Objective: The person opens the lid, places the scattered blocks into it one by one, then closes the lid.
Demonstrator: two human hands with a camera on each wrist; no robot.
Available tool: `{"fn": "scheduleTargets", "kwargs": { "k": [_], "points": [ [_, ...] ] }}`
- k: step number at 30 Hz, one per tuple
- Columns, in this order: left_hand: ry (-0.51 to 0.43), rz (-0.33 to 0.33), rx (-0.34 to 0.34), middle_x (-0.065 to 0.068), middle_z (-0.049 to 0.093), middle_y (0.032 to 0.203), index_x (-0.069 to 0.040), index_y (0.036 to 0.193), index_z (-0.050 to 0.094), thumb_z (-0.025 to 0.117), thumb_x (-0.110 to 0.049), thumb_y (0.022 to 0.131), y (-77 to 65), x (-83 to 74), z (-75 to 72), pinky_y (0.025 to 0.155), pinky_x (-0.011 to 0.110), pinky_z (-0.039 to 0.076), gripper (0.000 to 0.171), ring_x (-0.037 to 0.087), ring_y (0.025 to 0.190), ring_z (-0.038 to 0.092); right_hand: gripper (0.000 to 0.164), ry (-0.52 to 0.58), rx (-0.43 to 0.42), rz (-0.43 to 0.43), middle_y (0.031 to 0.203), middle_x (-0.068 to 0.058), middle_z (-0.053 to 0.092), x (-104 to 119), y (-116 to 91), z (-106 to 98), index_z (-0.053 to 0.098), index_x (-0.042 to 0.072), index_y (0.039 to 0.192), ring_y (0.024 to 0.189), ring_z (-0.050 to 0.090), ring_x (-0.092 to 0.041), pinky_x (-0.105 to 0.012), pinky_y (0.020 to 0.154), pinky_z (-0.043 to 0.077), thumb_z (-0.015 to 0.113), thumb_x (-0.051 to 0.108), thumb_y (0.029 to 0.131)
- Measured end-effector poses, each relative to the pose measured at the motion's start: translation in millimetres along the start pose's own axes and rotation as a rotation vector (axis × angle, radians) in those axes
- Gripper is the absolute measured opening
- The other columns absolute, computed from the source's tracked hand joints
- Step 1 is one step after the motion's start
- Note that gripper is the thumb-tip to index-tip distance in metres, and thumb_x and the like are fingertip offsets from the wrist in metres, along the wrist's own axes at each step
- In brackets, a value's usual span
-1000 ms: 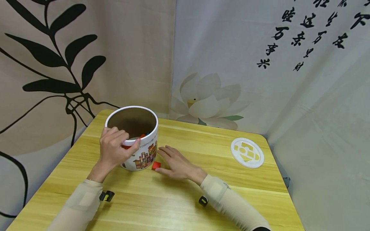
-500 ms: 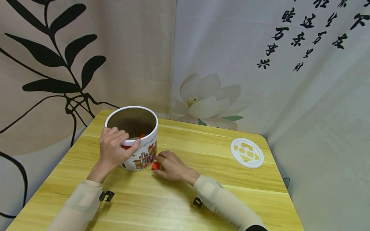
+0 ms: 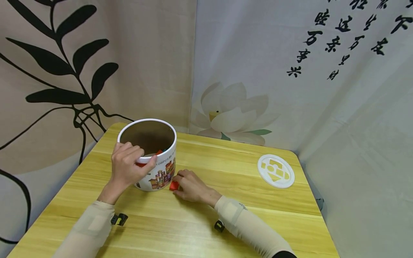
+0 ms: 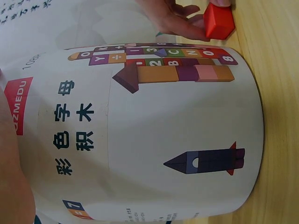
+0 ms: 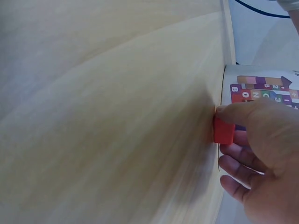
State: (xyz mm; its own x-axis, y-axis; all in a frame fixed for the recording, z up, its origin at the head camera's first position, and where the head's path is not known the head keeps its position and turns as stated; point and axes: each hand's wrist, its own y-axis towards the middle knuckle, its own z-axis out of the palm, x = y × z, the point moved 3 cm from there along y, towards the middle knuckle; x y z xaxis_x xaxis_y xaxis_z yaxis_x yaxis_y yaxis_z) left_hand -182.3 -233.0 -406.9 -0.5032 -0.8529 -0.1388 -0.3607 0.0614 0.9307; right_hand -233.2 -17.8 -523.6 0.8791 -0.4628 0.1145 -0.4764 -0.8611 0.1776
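Note:
A white printed bucket (image 3: 160, 168) stands upright at the table's back left, with a few red and blue blocks visible inside. My left hand (image 3: 130, 163) grips its near rim, fingers over the edge and thumb on the outer wall. At the bucket's right foot, on the table, is a small red block (image 3: 174, 185). My right hand (image 3: 193, 188) pinches this block between thumb and fingers. In the right wrist view the thumb lies on one face of the red block (image 5: 224, 129) and the fingers are curled behind it. The left wrist view shows the bucket's printed side (image 4: 154, 121) close up.
A round white lid (image 3: 276, 171) with shaped cut-outs lies flat at the right of the wooden table (image 3: 180, 233). Patterned curtains (image 3: 155, 64) hang behind the table and along its right side.
My right hand has moved slightly left and its spread fingers have closed around the red block. My left hand and the bucket have stayed where they were.

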Motion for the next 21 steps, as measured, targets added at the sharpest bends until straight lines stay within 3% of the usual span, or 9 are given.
{"fn": "scheduleTargets", "kwargs": {
  "k": [10, 15, 21],
  "points": [
    [-0.001, -0.005, 0.008, 0.0, 0.042, 0.045, -0.014, 0.049, 0.041, 0.064, -0.045, 0.079, 0.6, -1.0, -0.9, 0.06, 0.047, 0.032, 0.049, 0.022, 0.05, 0.037, 0.029, 0.006, 0.018, 0.001, 0.099, 0.007, 0.057, -1.1, -0.9, -2.5, 0.071, 0.016, 0.108, 0.09, 0.048, -0.007, -0.029, 0.084, 0.047, 0.076, 0.031, 0.083],
    [0.0, -0.002, -0.001, 0.0, 0.041, 0.045, -0.014, 0.049, 0.041, 0.063, -0.045, 0.079, 1.1, -1.4, -0.8, 0.059, 0.047, 0.031, 0.049, 0.022, 0.05, 0.036, 0.026, 0.025, -0.022, 0.022, 0.095, 0.007, 0.054, -4.0, -4.1, -16.3, 0.065, 0.017, 0.1, 0.089, 0.048, -0.009, -0.03, 0.086, 0.046, 0.073, 0.03, 0.078],
    [-0.002, 0.005, -0.015, -0.002, 0.039, 0.044, -0.014, 0.049, 0.04, 0.063, -0.046, 0.08, 0.3, -1.7, -0.6, 0.058, 0.047, 0.03, 0.05, 0.021, 0.049, 0.035, 0.028, 0.065, -0.058, 0.052, 0.096, 0.008, 0.052, -8.1, -8.2, -39.3, 0.06, 0.016, 0.1, 0.09, 0.046, -0.009, -0.028, 0.085, 0.045, 0.071, 0.03, 0.078]
  ]
}}
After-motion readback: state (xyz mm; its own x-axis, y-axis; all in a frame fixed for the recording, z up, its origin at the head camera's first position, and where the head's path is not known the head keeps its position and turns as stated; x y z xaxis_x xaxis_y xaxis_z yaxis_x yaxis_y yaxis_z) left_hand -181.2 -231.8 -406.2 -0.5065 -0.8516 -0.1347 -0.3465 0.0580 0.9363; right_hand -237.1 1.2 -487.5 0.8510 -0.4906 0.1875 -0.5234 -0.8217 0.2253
